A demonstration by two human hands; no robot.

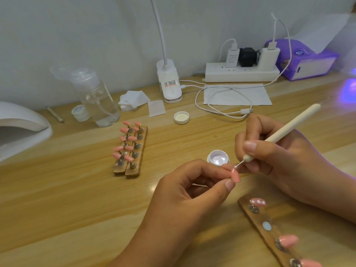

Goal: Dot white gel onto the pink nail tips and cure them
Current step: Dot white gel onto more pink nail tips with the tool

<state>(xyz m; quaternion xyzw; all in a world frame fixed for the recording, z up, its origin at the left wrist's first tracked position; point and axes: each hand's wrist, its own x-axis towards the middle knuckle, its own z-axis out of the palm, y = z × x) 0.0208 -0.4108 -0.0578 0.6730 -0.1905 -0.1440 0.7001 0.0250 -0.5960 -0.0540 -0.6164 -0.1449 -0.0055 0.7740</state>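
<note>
Pink nail tip [235, 175] pinched in left fingers [229, 185] | right fingers [250, 149] grip pen [289, 128] (ball at its edge)

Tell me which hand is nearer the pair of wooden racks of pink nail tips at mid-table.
Left. The left hand, pinching a pink nail tip, lies just right of the wooden racks; the right hand, holding the cream dotting pen, is farther right.

Jar label [77, 110], lamp sticker [170, 83], charger print [232, 58], none legible
</note>
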